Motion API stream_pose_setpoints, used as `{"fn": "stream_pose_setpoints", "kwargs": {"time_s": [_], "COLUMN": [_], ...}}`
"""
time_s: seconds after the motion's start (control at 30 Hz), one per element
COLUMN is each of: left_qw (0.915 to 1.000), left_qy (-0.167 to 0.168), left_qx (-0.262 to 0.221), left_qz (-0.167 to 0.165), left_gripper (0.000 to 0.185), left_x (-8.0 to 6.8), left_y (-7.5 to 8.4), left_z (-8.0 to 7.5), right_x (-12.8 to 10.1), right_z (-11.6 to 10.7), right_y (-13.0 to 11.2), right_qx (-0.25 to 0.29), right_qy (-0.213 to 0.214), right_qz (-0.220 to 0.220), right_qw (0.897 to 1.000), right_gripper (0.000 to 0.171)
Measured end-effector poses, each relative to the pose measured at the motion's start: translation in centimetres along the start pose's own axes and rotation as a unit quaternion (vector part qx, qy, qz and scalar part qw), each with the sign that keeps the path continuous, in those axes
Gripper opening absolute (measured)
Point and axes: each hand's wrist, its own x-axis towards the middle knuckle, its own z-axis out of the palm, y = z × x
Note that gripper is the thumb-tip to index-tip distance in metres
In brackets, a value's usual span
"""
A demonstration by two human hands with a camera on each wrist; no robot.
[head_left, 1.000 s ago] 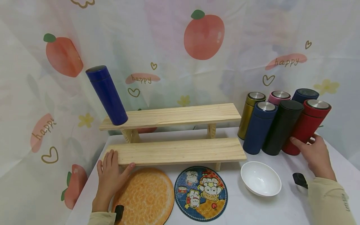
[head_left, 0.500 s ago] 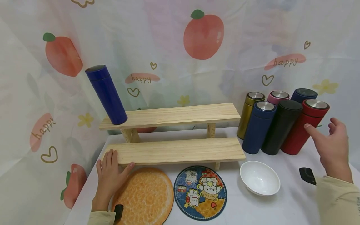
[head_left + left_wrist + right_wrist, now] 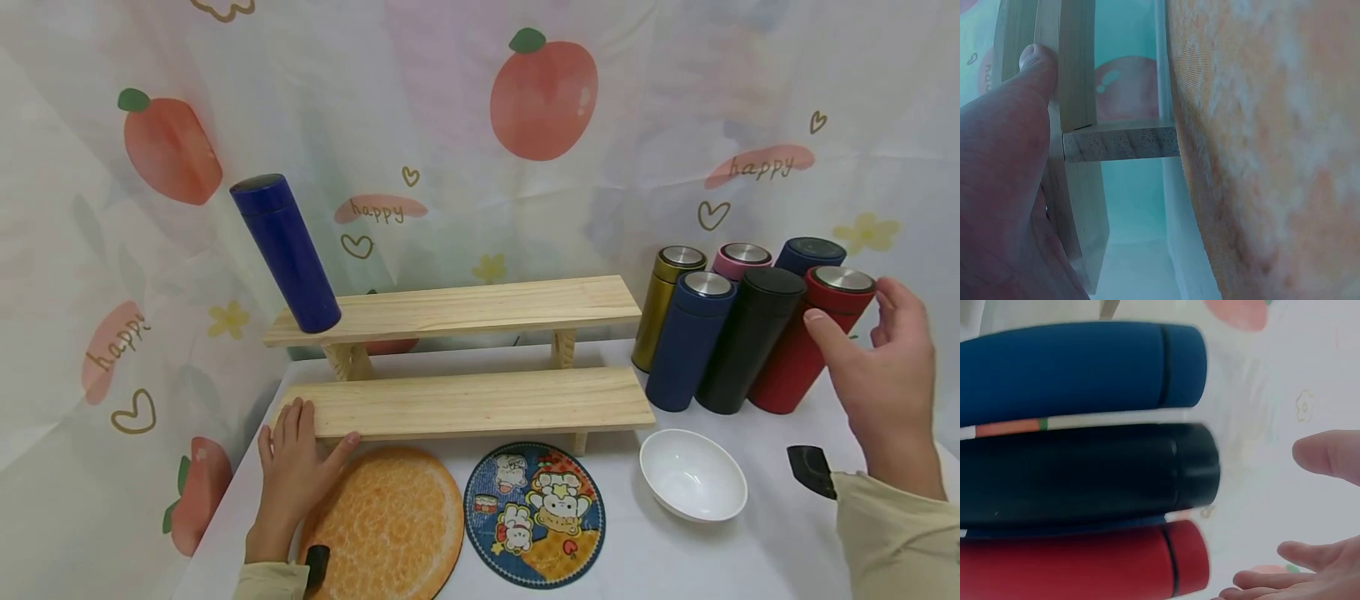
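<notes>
My right hand (image 3: 855,321) hovers open beside the upper part of the red flask (image 3: 795,367), thumb in front of it and fingers spread behind, holding nothing. In the right wrist view the open fingers (image 3: 1329,453) lie clear of the red flask (image 3: 1079,562), black flask (image 3: 1085,475) and navy flask (image 3: 1072,369). My left hand (image 3: 311,433) rests flat on the left end of the lower wooden shelf (image 3: 480,402), thumb (image 3: 1035,62) against its edge. A blue flask (image 3: 285,254) stands on the upper shelf (image 3: 465,307) at its left end.
Gold (image 3: 663,304), navy (image 3: 688,337), black (image 3: 742,346), pink (image 3: 738,258) and dark blue (image 3: 810,250) flasks cluster at the right. A white bowl (image 3: 693,475), a cartoon mat (image 3: 534,512) and an orange mat (image 3: 390,525) lie in front. A printed curtain hangs close behind.
My right hand has left the base of the red flask and risen to beside its lid with fingers spread. The left hand has not moved.
</notes>
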Motion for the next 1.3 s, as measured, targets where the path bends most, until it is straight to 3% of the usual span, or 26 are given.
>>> {"fn": "stream_pose_setpoints", "kwargs": {"time_s": [0.47, 0.63, 1.0, 1.3], "left_qw": [1.0, 0.9998, 0.9998, 0.9999], "left_qy": [-0.008, -0.018, -0.017, -0.01], "left_qx": [0.0, 0.003, 0.003, 0.004], "left_qz": [-0.005, -0.01, -0.007, -0.005], "left_gripper": [0.106, 0.106, 0.106, 0.107], "left_x": [0.0, 0.0, 0.1, 0.1], "left_y": [0.1, 0.2, 0.1, 0.0], "left_z": [-0.1, -0.2, -0.3, -0.1], "right_x": [-2.4, -3.2, -4.9, -6.7], "right_z": [1.3, 1.9, 3.6, 6.2], "right_y": [-2.3, -2.7, -2.9, -3.6], "right_qx": [0.01, 0.017, 0.074, 0.077], "right_qy": [-0.024, -0.06, -0.171, -0.254], "right_qz": [-0.082, -0.118, -0.169, -0.184], "right_qw": [0.996, 0.991, 0.968, 0.946], "right_gripper": [0.074, 0.074, 0.071, 0.072]}}
